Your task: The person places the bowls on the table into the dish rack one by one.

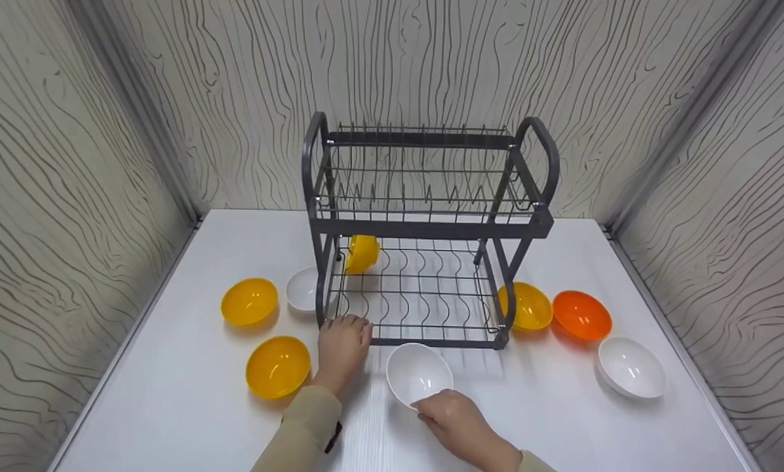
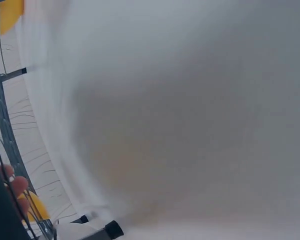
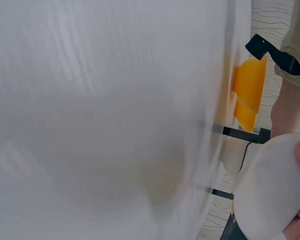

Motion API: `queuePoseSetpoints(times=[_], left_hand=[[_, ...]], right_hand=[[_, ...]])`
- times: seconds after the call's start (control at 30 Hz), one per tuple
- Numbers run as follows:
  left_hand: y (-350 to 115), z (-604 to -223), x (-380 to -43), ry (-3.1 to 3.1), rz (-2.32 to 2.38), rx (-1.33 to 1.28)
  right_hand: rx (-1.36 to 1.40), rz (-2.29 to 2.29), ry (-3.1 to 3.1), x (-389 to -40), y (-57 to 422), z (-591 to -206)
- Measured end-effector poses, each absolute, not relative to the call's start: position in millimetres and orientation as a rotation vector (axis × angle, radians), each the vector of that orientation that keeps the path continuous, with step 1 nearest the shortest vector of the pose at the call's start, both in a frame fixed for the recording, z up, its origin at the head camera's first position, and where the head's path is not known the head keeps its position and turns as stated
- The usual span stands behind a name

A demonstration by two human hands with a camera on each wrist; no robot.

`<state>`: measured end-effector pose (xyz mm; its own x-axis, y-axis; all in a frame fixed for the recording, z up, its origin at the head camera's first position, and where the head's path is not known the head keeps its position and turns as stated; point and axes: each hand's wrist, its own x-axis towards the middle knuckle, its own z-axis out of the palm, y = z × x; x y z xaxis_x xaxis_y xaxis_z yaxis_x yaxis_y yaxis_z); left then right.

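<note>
My right hand [image 1: 459,423] pinches the near rim of a white bowl [image 1: 417,372], thumb and fingers on either side of it. The bowl is tilted, its hollow facing up in the head view; in the right wrist view its smooth outside [image 3: 267,192] shows above the table. At the front left corner of a dark two-tier dish rack [image 1: 431,229], my left hand [image 1: 343,344] grips the lower frame. Its fingertips [image 2: 19,186] show past the frame's bar in the left wrist view. A yellow bowl [image 1: 364,254] stands on its side at the back left of the lower tier.
Left of the rack lie two yellow bowls [image 1: 249,302] and a white bowl [image 1: 302,289] partly behind the rack's post. On the right are a yellow bowl [image 1: 529,307], an orange bowl [image 1: 582,316] and another white bowl [image 1: 631,368]. Wood-patterned walls [image 1: 418,59] enclose the white table [image 1: 189,393].
</note>
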<state>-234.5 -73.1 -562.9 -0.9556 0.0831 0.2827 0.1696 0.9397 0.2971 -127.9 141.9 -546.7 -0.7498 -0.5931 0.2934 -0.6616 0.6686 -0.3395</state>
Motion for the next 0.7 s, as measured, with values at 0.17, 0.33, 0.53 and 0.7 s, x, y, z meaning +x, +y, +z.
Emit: queuePoseSetpoints(times=[0.17,0.33,0.53,0.7], left_hand=[[-76.2,-561.6,-214.9,-2.791,-0.589,-0.227],[-77.7,-560.8,-192.7,-2.835,-0.738,-0.254],[-72.7,-558.9,-169.3,-2.794,-1.241,-0.181],[-66.3,-556.1,-151.3,-2.678,-1.724,-0.132]], right_hand=[[0.978,0.640,-2.672,-131.2,148.4,-540.5],[0.980,0.627,-2.535,-136.8,150.6,-538.9],[1.006,0.569,-2.456,-139.5,147.4,-538.5],[1.049,0.498,-2.409,-139.6,141.8,-539.6]])
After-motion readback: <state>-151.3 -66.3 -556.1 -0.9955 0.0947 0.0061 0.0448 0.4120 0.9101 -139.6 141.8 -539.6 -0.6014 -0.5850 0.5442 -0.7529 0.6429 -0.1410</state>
